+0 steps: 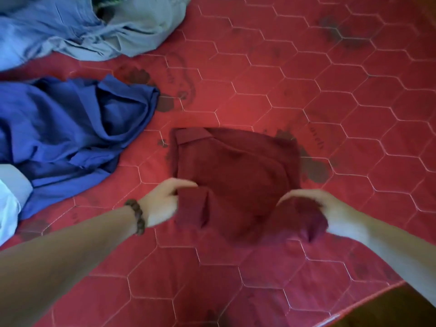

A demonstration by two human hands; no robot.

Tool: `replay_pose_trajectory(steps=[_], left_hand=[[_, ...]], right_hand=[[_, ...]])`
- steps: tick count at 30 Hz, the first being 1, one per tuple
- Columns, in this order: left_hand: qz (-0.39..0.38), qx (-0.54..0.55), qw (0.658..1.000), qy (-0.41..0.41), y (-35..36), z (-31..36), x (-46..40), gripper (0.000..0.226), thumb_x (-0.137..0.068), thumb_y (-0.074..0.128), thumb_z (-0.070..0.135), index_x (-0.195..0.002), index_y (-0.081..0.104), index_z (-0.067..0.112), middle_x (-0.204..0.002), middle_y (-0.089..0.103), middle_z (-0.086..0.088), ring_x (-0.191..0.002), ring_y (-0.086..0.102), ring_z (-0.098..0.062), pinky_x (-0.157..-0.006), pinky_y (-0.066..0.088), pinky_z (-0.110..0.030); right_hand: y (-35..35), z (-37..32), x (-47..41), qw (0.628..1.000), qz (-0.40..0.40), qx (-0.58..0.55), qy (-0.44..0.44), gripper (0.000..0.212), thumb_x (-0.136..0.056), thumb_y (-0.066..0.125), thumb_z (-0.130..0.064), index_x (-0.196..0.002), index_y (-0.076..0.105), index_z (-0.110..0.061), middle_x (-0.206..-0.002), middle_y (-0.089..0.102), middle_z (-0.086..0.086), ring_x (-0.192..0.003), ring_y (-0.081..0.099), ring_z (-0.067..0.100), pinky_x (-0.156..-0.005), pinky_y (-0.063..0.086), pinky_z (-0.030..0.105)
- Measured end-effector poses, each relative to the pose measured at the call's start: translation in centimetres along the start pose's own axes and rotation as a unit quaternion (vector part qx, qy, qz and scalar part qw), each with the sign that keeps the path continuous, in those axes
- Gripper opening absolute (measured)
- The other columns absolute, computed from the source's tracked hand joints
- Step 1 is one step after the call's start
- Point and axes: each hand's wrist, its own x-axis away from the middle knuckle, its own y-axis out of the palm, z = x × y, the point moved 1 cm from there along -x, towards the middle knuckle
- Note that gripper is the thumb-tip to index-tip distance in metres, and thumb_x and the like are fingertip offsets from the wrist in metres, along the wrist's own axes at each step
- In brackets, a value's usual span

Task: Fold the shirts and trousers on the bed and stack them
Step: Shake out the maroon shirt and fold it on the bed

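Note:
A dark red garment (pixel 238 171) lies partly folded in the middle of the red quilted bed (pixel 330 102). My left hand (pixel 162 201), with a bead bracelet on its wrist, grips the garment's near left corner. My right hand (pixel 330 211) grips the bunched near right corner. Both near corners are lifted a little off the bed. A crumpled blue garment (pixel 70 135) lies unfolded to the left. A grey garment (pixel 132 31) and a light blue garment (pixel 35 27) lie heaped at the far left.
A white cloth (pixel 9 199) shows at the left edge, beside the blue garment. The bed's near edge (pixel 368 300) runs diagonally at the bottom right, with dark floor beyond it. Dark stains mark the quilt around the red garment.

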Motion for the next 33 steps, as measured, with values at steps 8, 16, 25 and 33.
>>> replay_pose_trajectory(steps=[8, 16, 25, 33], left_hand=[[0.217, 0.203, 0.942, -0.154, -1.5, -3.3, -3.9, 0.016, -0.091, 0.065, 0.023, -0.099, 0.073, 0.013, -0.104, 0.073, -0.015, -0.092, 0.072, -0.028, -0.086, 0.056, -0.046], [0.346, -0.002, 0.938, -0.029, -2.0, -3.1, -3.9, 0.025, -0.099, 0.052, 0.029, -0.083, 0.067, 0.017, -0.073, 0.068, 0.013, -0.068, 0.059, -0.002, -0.067, 0.049, -0.02], [0.48, -0.251, 0.838, -0.068, -1.8, -1.3, -3.3, 0.02, -0.096, 0.052, 0.026, -0.109, 0.058, 0.013, -0.097, 0.06, 0.0, -0.09, 0.054, -0.021, -0.078, 0.04, -0.034], [0.207, -0.55, 0.805, 0.081, 2.0, -0.1, -8.5, 0.052, -0.096, 0.034, 0.025, -0.146, 0.04, 0.011, -0.153, 0.036, -0.008, -0.146, 0.025, -0.025, -0.12, 0.018, -0.043]], right_hand=[[1.0, 1.6, -4.5, 0.924, 0.217, -0.228, 0.216, 0.029, -0.087, 0.067, -0.035, -0.111, 0.069, -0.019, -0.1, 0.075, -0.003, -0.097, 0.07, 0.017, -0.094, 0.052, 0.038], [1.2, 0.3, -4.6, 0.935, 0.312, -0.131, 0.102, 0.01, -0.089, 0.067, -0.02, -0.089, 0.069, -0.03, -0.086, 0.073, -0.018, -0.075, 0.065, -0.009, -0.064, 0.046, 0.007], [2.9, -1.3, -6.3, 0.85, 0.467, 0.091, 0.226, 0.041, -0.089, 0.063, -0.035, -0.119, 0.052, -0.008, -0.106, 0.057, 0.01, -0.103, 0.056, 0.035, -0.078, 0.039, 0.036], [9.7, -4.7, -14.3, 0.864, 0.229, 0.443, -0.061, 0.058, -0.093, 0.048, -0.028, -0.147, 0.038, -0.008, -0.155, 0.033, 0.007, -0.146, 0.023, 0.023, -0.118, 0.018, 0.053]])
